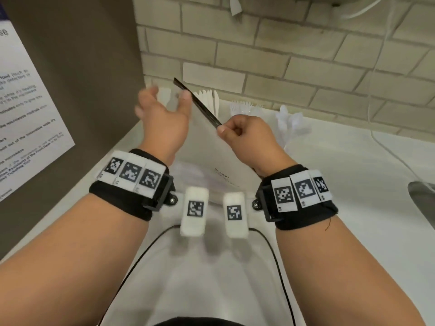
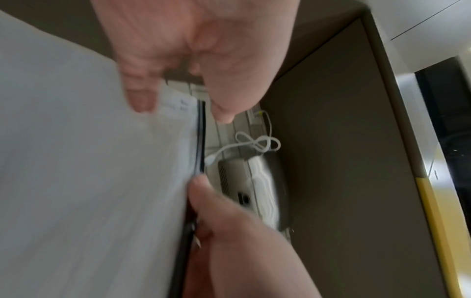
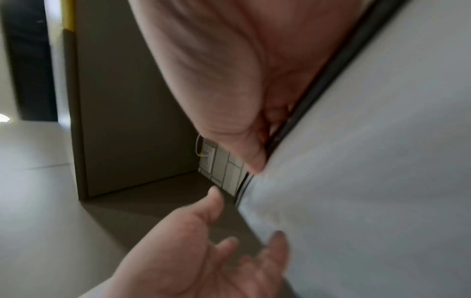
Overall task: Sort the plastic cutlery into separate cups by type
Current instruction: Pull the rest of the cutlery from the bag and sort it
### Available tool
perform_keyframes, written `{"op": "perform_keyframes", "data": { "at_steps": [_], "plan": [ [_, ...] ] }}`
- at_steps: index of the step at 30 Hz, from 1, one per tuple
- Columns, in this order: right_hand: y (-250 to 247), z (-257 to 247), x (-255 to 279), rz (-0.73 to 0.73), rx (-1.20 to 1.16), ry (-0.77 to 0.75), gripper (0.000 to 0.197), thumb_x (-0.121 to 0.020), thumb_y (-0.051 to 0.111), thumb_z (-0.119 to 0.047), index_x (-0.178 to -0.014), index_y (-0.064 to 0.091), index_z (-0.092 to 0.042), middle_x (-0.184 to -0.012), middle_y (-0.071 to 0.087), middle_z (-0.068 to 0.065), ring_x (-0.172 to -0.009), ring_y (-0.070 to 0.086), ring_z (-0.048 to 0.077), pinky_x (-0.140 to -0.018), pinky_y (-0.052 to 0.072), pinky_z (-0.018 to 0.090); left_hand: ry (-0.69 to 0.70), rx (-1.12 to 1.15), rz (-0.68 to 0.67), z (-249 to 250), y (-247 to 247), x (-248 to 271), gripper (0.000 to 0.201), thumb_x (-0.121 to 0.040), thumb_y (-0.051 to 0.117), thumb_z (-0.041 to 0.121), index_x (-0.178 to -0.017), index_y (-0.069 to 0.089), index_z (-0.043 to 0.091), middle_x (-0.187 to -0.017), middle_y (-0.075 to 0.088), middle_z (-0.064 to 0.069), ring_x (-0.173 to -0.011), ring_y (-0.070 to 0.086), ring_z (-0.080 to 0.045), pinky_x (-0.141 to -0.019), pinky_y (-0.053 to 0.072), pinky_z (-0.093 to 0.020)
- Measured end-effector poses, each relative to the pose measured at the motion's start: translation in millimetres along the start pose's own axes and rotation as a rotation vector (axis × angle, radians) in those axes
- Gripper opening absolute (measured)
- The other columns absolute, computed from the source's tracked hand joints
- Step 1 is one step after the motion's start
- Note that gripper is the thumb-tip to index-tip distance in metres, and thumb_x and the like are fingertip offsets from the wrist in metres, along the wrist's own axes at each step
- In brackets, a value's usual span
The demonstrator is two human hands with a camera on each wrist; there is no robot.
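My right hand (image 1: 223, 129) pinches the lower end of a black zip strip (image 1: 197, 102) that runs along the top of a pale plastic bag (image 1: 211, 156). The strip slants up and to the left. My left hand (image 1: 167, 97) is open beside the strip's upper end, thumb close to it and holding nothing. The left wrist view shows the strip (image 2: 200, 141) between my thumb and the right hand's thumb. In the right wrist view the strip (image 3: 331, 70) lies against my palm. White knives (image 1: 209, 100), forks (image 1: 244, 108) and clear spoons (image 1: 289, 121) stand against the back wall; their cups are hidden.
A tiled wall (image 1: 282, 55) closes the back of the white counter (image 1: 353, 161). On the left stands a brown panel with a printed notice (image 1: 23, 102). A white cable (image 1: 386, 147) trails down the right. A metal sink rim (image 1: 421, 196) sits at the right edge.
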State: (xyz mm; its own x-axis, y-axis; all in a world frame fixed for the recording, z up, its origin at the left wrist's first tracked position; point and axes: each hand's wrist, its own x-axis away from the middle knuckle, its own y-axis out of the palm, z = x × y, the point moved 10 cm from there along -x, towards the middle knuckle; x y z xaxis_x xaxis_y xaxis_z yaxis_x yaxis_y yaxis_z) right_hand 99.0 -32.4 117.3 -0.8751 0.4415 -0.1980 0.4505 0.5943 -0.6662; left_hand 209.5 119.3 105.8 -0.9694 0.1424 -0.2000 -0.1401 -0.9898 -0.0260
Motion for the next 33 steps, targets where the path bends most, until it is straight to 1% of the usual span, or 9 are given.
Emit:
{"op": "perform_keyframes", "data": {
  "at_steps": [2, 5, 9, 13, 17, 24, 28, 31, 33],
  "plan": [
    [2, 3, 0, 0.078, -0.123, 0.033, 0.018, -0.090, 0.064, -0.027, -0.076, 0.057, -0.017, -0.061, 0.049, -0.007, -0.056, 0.046, 0.009, -0.057, 0.039, 0.023, -0.235, -0.123, -0.178, -28, 21, 19, 0.092, -0.070, 0.062, 0.070, -0.136, 0.039, 0.011, -0.132, 0.045, -0.007, -0.108, 0.060, -0.023, -0.089, 0.054, -0.039],
    [14, 9, 4, 0.078, -0.196, 0.085, 0.021, -0.085, 0.069, -0.025, -0.073, 0.056, -0.015, -0.062, 0.051, -0.005, -0.057, 0.048, 0.010, -0.059, 0.042, 0.026, -0.398, -0.004, -0.412, -45, 49, 46, 0.048, -0.088, 0.060, 0.048, -0.108, 0.059, 0.004, -0.105, 0.064, -0.010, -0.078, 0.069, -0.024, -0.072, 0.059, -0.034],
    [26, 24, 16, 0.019, -0.432, 0.195, 0.025, -0.087, 0.069, -0.023, -0.071, 0.052, -0.014, -0.069, 0.058, 0.005, -0.064, 0.055, 0.017, -0.063, 0.051, 0.032, -0.393, 0.163, -0.378, -40, 48, 41, 0.014, -0.098, 0.052, 0.018, -0.101, 0.057, 0.005, -0.091, 0.066, -0.013, -0.071, 0.069, -0.026, -0.070, 0.060, -0.038],
    [24, 63, 23, 0.112, -0.567, 0.440, 0.015, -0.098, 0.049, -0.024, -0.087, 0.052, -0.014, -0.095, 0.064, 0.015, -0.083, 0.062, 0.030, -0.080, 0.056, 0.054, -0.488, 0.369, -0.359, -43, 48, 38, 0.023, -0.102, 0.036, 0.008, -0.104, 0.059, 0.006, -0.092, 0.068, -0.013, -0.084, 0.068, -0.026, -0.074, 0.058, -0.042],
    [22, 79, 24, 0.067, -0.923, 0.546, 0.025, -0.097, 0.054, -0.025, -0.113, 0.058, -0.007, -0.111, 0.069, 0.014, -0.099, 0.068, 0.031, -0.087, 0.054, 0.052, -0.582, 0.577, -0.398, -46, 45, 35, 0.034, -0.097, 0.050, 0.031, -0.111, 0.062, 0.003, -0.101, 0.073, -0.009, -0.092, 0.071, -0.023, -0.076, 0.057, -0.039],
    [46, 80, 32, -0.108, -1.019, 0.633, 0.022, -0.100, 0.045, -0.011, -0.081, 0.056, -0.017, -0.088, 0.066, 0.006, -0.079, 0.064, 0.025, -0.078, 0.052, 0.048, -0.670, 0.361, -0.293, -77, 31, 39, 0.018, -0.099, 0.049, 0.022, -0.088, 0.060, 0.014, -0.094, 0.067, -0.008, -0.079, 0.066, -0.025, -0.065, 0.057, -0.048],
    [59, 77, 36, -0.174, -1.285, 0.740, 0.030, -0.098, 0.047, -0.031, -0.118, 0.061, -0.014, -0.116, 0.068, 0.013, -0.111, 0.061, 0.034, -0.103, 0.039, 0.057, -0.895, 0.586, -0.282, -91, 35, 52, 0.027, -0.103, 0.031, 0.011, -0.100, 0.058, 0.006, -0.098, 0.066, -0.019, -0.087, 0.064, -0.034, -0.058, 0.053, -0.062],
    [63, 67, 41, -0.337, -1.233, 0.637, 0.049, -0.082, 0.064, -0.023, -0.129, 0.056, -0.009, -0.124, 0.065, 0.013, -0.111, 0.063, 0.032, -0.092, 0.051, 0.052, -0.879, 0.715, -0.382, -87, 42, 50, 0.038, -0.098, 0.031, 0.006, -0.124, 0.058, -0.001, -0.113, 0.067, -0.024, -0.094, 0.069, -0.038, -0.067, 0.055, -0.058],
    [62, 74, 42, -0.331, -1.149, 0.653, 0.037, -0.087, 0.058, -0.007, -0.124, 0.058, -0.007, -0.112, 0.069, 0.013, -0.100, 0.066, 0.031, -0.074, 0.059, 0.046, -0.875, 0.780, -0.466, -81, 47, 53, 0.043, -0.100, 0.039, 0.029, -0.127, 0.058, 0.001, -0.120, 0.065, -0.024, -0.101, 0.067, -0.040, -0.074, 0.054, -0.060]
  ]
}}
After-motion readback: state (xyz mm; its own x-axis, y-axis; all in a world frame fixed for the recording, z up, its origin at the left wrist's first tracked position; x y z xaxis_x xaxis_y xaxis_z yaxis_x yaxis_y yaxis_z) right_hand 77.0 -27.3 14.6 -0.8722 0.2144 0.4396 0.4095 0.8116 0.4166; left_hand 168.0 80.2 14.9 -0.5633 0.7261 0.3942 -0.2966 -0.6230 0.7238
